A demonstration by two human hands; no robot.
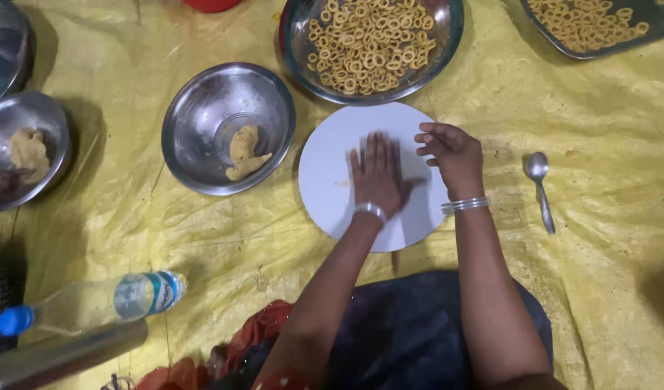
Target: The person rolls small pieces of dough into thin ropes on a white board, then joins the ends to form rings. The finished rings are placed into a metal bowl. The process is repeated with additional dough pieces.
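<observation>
While both hands work in the middle, many things lie around them on the yellow sheet (202,231) on the floor. At the far left edge sits a small steel bowl (54,119) with a lump of dough (28,150) in it. Near the bottom left corner lies a clear plastic bottle (93,300) with a blue cap, tipped on its side. Next comes a bigger steel bowl (202,108) holding another dough lump (244,152). Just beside it on the right is a round white board (332,155).

The left hand (377,175) lies flat on the board, fingers straight and spread, palm down. Its grip is open and holds nothing. A thin bit of dough (343,183) peeks out from under its left side, touching the board. The right hand (453,153) rests at the board's right edge, fingers curled loosely. I cannot tell if it holds anything. Both wrists wear silver bangles.

Above the board, at the top edge, a big steel bowl (447,36) is full of little dough rings (368,45). Right of the hands lies a steel spoon (540,189), alone on the sheet. In the top right corner a tray (650,29) holds more rings.
</observation>
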